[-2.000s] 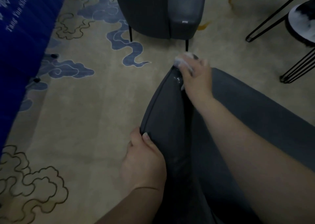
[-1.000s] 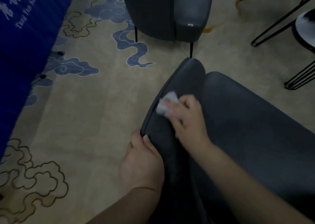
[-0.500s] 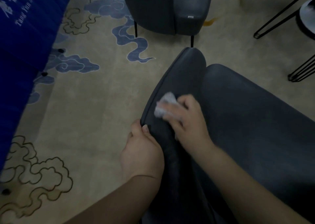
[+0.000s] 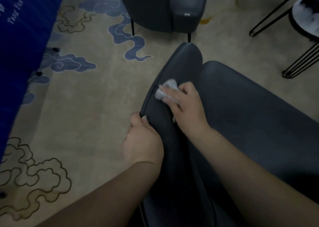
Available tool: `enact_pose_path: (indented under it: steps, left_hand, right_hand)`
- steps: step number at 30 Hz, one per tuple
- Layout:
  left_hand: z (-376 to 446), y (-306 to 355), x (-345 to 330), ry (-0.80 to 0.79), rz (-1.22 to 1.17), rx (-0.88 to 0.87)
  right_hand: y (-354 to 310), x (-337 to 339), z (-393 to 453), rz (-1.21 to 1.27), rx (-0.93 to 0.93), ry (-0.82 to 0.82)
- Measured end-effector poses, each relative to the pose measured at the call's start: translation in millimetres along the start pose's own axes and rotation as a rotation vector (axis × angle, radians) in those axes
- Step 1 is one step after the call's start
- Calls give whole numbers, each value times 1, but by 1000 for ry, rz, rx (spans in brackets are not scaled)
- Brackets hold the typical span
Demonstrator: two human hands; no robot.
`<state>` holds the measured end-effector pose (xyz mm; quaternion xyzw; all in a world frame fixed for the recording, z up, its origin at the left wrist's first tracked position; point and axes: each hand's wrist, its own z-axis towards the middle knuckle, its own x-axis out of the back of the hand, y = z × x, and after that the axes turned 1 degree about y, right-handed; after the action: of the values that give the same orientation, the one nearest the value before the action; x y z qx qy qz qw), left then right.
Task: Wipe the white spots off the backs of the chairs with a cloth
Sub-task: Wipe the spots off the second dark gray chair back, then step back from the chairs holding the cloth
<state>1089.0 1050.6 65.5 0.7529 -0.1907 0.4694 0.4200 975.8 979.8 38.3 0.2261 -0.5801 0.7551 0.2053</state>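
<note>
A dim room with a beige carpet (image 4: 96,106) patterned in blue and outlined cloud shapes lies below us. Nearest to us, our two bare forearms reach forward over a dark grey upholstered chair (image 4: 250,123), seen from above. Our left hand (image 4: 143,140) grips the piped edge of the chair back, thumb on top and fingers curled round it. Just beyond, our right hand (image 4: 188,106) presses a crumpled white cloth (image 4: 166,90) against the top of the chair back, fingers bent over the cloth and holding it. Whether any white spots are under the cloth, we cannot tell. Farther off stands a second dark chair (image 4: 164,7) on thin black legs. To the far right, black hairpin legs (image 4: 300,62) carry a round stool (image 4: 305,14). A blue banner (image 4: 22,37) with white lettering fills the left edge.
</note>
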Motion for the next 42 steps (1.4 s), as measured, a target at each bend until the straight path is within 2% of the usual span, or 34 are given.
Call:
enact_pose_path:
  steps: [6, 10, 14, 18, 20, 25, 30, 35, 42]
  left_hand:
    - [4, -4, -4, 42, -89, -13]
    - [7, -6, -4, 17, -144, -4]
    - [7, -2, 10, -171, -156, -23]
    - [7, -4, 44, -432, -177, -156]
    - [4, -10, 66, -466, -82, -232]
    - [-11, -36, 123, -433, 94, -433]
    - [9, -69, 170, -293, 369, -713]
    - [73, -85, 214, -229, 527, -904]
    - [171, -104, 269, -219, 589, -1027]
  right_hand:
    - [-18, 24, -108, 154, -140, -180]
    - [-31, 39, -153, 80, -133, -244]
    - [-50, 47, -174, 57, -254, -248]
    - [-67, 55, -172, -91, -295, -258]
    - [-79, 61, -172, -110, -320, -214]
    - [-108, 84, -162, -126, -346, 65]
    - [-141, 95, -147, -226, -331, 137]
    - [-175, 60, -112, -260, -395, 195]
    - [-221, -16, -34, -166, -559, 297]
